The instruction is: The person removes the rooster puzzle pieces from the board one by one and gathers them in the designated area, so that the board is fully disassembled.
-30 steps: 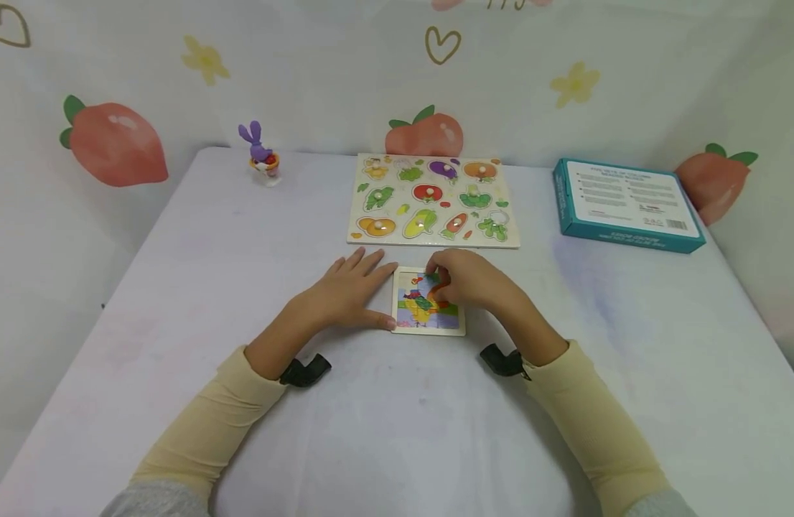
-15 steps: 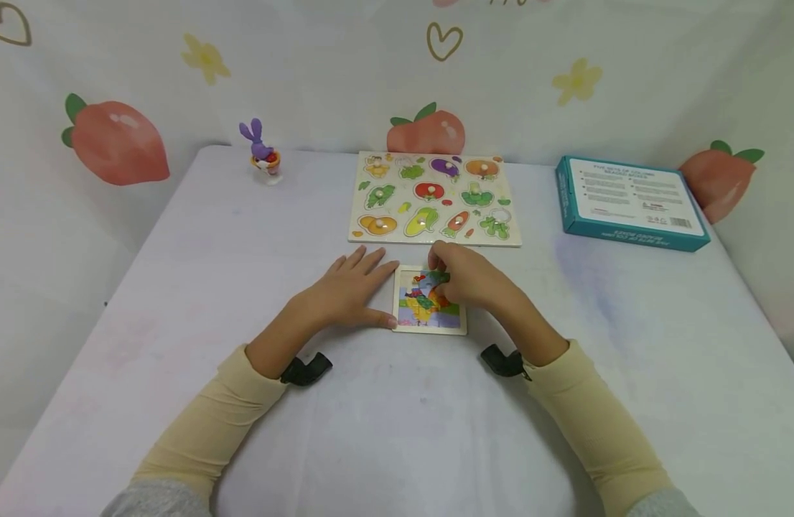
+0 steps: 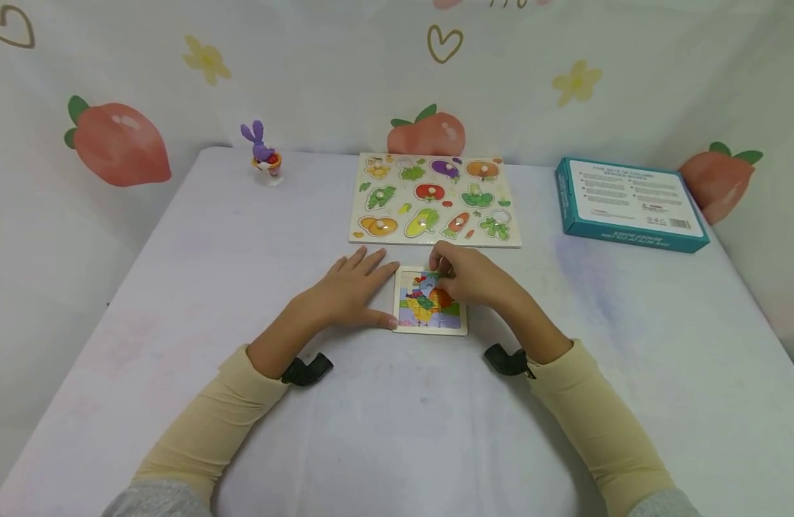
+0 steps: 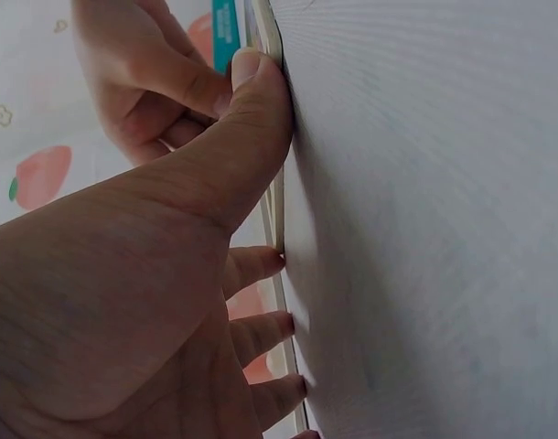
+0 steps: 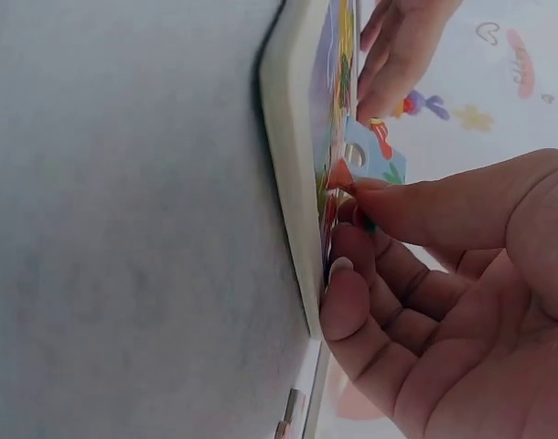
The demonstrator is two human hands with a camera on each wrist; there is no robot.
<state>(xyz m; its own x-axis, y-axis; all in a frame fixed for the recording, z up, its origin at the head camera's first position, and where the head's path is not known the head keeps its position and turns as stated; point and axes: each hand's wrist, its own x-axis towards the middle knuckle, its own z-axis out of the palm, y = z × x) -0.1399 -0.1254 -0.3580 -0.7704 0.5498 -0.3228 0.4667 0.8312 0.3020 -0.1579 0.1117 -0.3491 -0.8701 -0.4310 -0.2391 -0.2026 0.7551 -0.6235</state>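
Observation:
A small square jigsaw puzzle (image 3: 423, 305) in a pale wooden frame lies on the table, its picture a yellow figure in bright colours. My left hand (image 3: 345, 291) lies spread along the frame's left side; its thumb (image 4: 256, 101) and a fingertip touch the edge. My right hand (image 3: 477, 276) is curled over the upper right part of the puzzle. In the right wrist view, its thumb and fingers pinch a puzzle piece, mostly hidden by them. A light blue piece (image 5: 381, 157) stands tilted up out of the frame by the thumb tip.
Behind the frame lies a vegetable peg puzzle board (image 3: 403, 205). A teal box (image 3: 632, 205) sits at the back right. A purple rabbit figurine (image 3: 261, 151) stands at the back left. A patterned cloth (image 3: 319, 79) hangs behind the table.
My right fingers have shifted slightly up and to the right, and more of the puzzle's upper part shows. My left hand has stayed at the frame's left edge.

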